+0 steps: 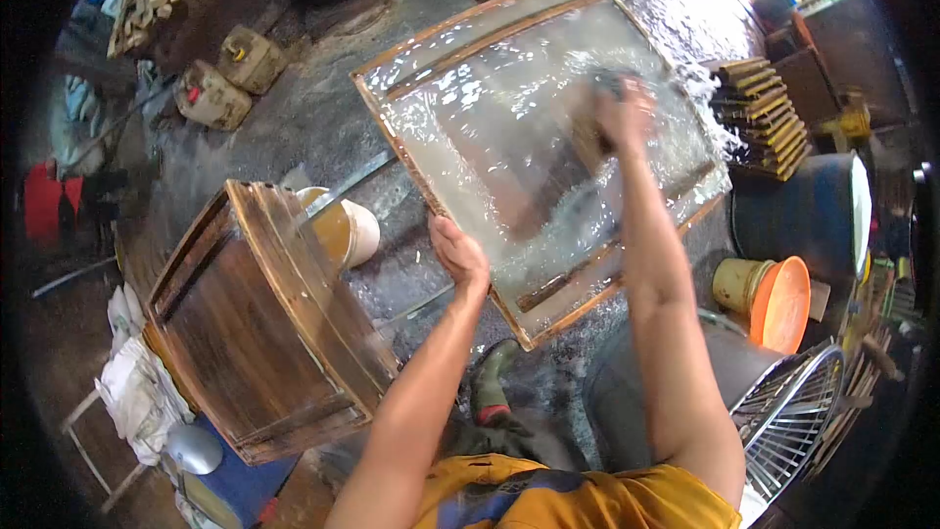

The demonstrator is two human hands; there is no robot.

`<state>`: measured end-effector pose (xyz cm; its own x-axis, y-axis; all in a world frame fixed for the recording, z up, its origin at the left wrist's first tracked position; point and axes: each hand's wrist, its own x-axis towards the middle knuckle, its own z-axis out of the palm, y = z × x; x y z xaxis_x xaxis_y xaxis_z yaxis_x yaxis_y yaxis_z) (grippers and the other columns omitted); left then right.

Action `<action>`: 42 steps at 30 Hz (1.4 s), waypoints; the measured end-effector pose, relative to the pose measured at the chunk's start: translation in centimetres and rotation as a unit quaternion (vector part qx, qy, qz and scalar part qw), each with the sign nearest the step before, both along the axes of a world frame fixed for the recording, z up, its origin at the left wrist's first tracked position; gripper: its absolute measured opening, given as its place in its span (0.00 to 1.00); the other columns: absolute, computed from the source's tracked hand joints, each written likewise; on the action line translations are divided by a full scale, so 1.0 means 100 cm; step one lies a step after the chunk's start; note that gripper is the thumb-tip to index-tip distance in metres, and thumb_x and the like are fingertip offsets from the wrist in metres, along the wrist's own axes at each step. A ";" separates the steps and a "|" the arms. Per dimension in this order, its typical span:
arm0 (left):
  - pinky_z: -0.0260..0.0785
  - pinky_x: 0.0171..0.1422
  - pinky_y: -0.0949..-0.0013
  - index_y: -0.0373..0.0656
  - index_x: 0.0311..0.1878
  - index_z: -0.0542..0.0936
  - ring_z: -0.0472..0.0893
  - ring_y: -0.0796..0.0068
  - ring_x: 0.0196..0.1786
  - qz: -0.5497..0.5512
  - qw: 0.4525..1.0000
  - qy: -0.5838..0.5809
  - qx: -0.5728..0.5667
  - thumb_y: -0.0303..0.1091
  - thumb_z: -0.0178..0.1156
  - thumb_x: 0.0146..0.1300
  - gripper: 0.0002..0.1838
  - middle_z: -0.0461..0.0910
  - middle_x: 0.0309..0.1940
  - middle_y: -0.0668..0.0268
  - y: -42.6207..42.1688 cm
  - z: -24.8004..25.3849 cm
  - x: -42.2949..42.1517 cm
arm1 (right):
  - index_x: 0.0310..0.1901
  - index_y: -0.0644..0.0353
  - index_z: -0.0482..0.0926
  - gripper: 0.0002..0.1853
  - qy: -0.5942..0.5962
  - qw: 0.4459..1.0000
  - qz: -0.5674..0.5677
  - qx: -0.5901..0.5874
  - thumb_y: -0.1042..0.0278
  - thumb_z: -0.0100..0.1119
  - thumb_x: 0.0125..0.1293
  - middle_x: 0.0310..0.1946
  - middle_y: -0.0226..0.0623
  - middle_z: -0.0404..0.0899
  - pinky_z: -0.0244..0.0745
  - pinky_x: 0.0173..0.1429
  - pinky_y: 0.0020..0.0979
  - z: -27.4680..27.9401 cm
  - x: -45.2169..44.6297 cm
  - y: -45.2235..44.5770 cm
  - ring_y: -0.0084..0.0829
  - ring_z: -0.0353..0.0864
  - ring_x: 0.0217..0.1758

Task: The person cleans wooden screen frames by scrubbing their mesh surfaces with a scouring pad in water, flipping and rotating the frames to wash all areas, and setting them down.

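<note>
A wooden-framed panel lies tilted in front of me, its surface covered with milky, shiny liquid. My left hand grips the panel's near left edge, thumb on top and fingers mostly hidden beneath. Over the upper right part of the panel is my right hand, smeared by motion, with the arm stretched out. It appears closed on a small dark thing that I cannot make out. Splashes fly off the panel's right edge. Left of it stands a second wooden-framed panel, brown and wet-looking.
A pale bucket sits between the panels. On the right are stacked wooden slats, a blue drum, an orange basin and a wire fan guard. Jerrycans stand back left on the wet floor.
</note>
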<state>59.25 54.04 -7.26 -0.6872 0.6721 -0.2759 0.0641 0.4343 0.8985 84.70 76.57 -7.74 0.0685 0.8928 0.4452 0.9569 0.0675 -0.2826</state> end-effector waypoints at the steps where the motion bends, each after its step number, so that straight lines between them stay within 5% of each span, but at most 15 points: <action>1: 0.62 0.65 0.51 0.28 0.59 0.73 0.73 0.41 0.60 0.003 1.000 0.000 0.001 0.48 0.31 0.76 0.32 0.75 0.56 0.40 -0.001 -0.005 -0.001 | 0.54 0.58 0.80 0.20 0.040 0.996 0.073 -0.007 0.62 0.62 0.60 0.54 0.48 0.79 0.67 0.66 0.46 0.003 -0.030 -0.003 0.51 0.73 0.60; 2: 0.62 0.65 0.51 0.28 0.59 0.73 0.73 0.41 0.59 0.008 1.000 0.000 0.005 0.49 0.31 0.76 0.32 0.75 0.56 0.40 -0.001 -0.017 -0.002 | 0.53 0.59 0.80 0.21 -0.047 0.994 0.075 -0.059 0.65 0.63 0.56 0.56 0.50 0.77 0.67 0.66 0.47 -0.005 -0.058 -0.022 0.53 0.72 0.61; 4: 0.63 0.63 0.50 0.26 0.56 0.73 0.74 0.39 0.56 0.036 0.999 0.034 0.009 0.49 0.33 0.75 0.32 0.76 0.54 0.39 -0.001 -0.033 -0.002 | 0.57 0.60 0.78 0.25 0.023 0.985 0.172 -0.011 0.73 0.62 0.53 0.58 0.54 0.74 0.65 0.70 0.47 0.010 -0.117 -0.077 0.54 0.69 0.65; 6: 0.62 0.63 0.50 0.24 0.55 0.73 0.74 0.38 0.56 0.032 0.999 0.009 -0.019 0.48 0.34 0.75 0.32 0.76 0.54 0.37 0.000 -0.014 0.000 | 0.59 0.55 0.77 0.26 0.113 0.965 0.209 -0.112 0.67 0.67 0.55 0.65 0.46 0.69 0.61 0.74 0.47 0.024 -0.140 -0.138 0.50 0.64 0.70; 11: 0.62 0.64 0.51 0.22 0.56 0.74 0.75 0.41 0.56 0.038 0.998 -0.009 -0.051 0.48 0.37 0.74 0.32 0.75 0.54 0.35 -0.001 -0.018 -0.005 | 0.55 0.51 0.80 0.23 0.012 0.959 0.233 -0.159 0.65 0.69 0.55 0.65 0.40 0.71 0.64 0.71 0.47 0.027 -0.071 -0.206 0.45 0.65 0.72; 19: 0.60 0.65 0.52 0.23 0.53 0.73 0.73 0.42 0.57 0.043 0.999 -0.020 0.000 0.46 0.35 0.76 0.30 0.75 0.53 0.37 -0.003 -0.008 0.001 | 0.62 0.54 0.74 0.22 -0.041 0.983 -0.149 -0.103 0.57 0.56 0.69 0.63 0.48 0.72 0.66 0.68 0.46 0.043 0.072 -0.048 0.51 0.70 0.65; 22: 0.60 0.65 0.52 0.22 0.53 0.73 0.73 0.42 0.56 0.045 0.999 0.028 -0.001 0.46 0.35 0.76 0.30 0.75 0.53 0.37 0.001 -0.003 0.003 | 0.61 0.53 0.73 0.22 -0.105 0.992 -0.074 -0.017 0.59 0.58 0.67 0.64 0.46 0.71 0.63 0.68 0.49 0.014 0.055 -0.059 0.52 0.68 0.66; 25: 0.59 0.67 0.52 0.23 0.56 0.72 0.72 0.41 0.60 0.037 0.999 0.006 -0.023 0.46 0.35 0.76 0.30 0.73 0.57 0.36 0.002 0.004 0.002 | 0.62 0.53 0.74 0.26 0.020 1.000 -0.022 -0.008 0.68 0.61 0.59 0.64 0.48 0.69 0.59 0.70 0.51 0.001 -0.013 -0.108 0.55 0.65 0.67; 27: 0.60 0.68 0.52 0.23 0.58 0.72 0.72 0.41 0.62 0.029 0.999 0.001 -0.015 0.46 0.35 0.76 0.31 0.72 0.59 0.35 0.001 -0.001 0.000 | 0.62 0.54 0.73 0.31 -0.010 0.999 0.035 -0.035 0.71 0.62 0.53 0.64 0.48 0.68 0.59 0.70 0.54 -0.018 -0.050 -0.143 0.55 0.62 0.69; 33: 0.60 0.68 0.51 0.25 0.59 0.73 0.72 0.41 0.63 0.026 0.998 0.054 -0.036 0.45 0.37 0.74 0.30 0.72 0.61 0.37 0.001 -0.024 -0.006 | 0.64 0.60 0.69 0.34 0.117 0.973 0.081 -0.183 0.71 0.62 0.51 0.68 0.51 0.60 0.55 0.74 0.52 0.059 -0.152 -0.237 0.54 0.57 0.72; 38: 0.61 0.67 0.51 0.23 0.58 0.73 0.74 0.40 0.59 0.030 0.998 -0.040 0.027 0.45 0.37 0.73 0.30 0.75 0.57 0.35 0.002 -0.019 -0.008 | 0.63 0.57 0.70 0.32 0.089 0.954 0.205 -0.199 0.67 0.65 0.55 0.68 0.48 0.62 0.57 0.74 0.50 0.058 -0.138 -0.285 0.53 0.59 0.72; 42: 0.61 0.66 0.52 0.21 0.56 0.73 0.74 0.39 0.59 0.026 0.998 0.063 -0.009 0.45 0.36 0.75 0.31 0.74 0.57 0.34 0.004 -0.037 -0.010 | 0.60 0.51 0.74 0.33 0.095 0.944 0.228 -0.220 0.74 0.70 0.49 0.65 0.45 0.67 0.65 0.71 0.46 0.063 -0.092 -0.259 0.51 0.66 0.68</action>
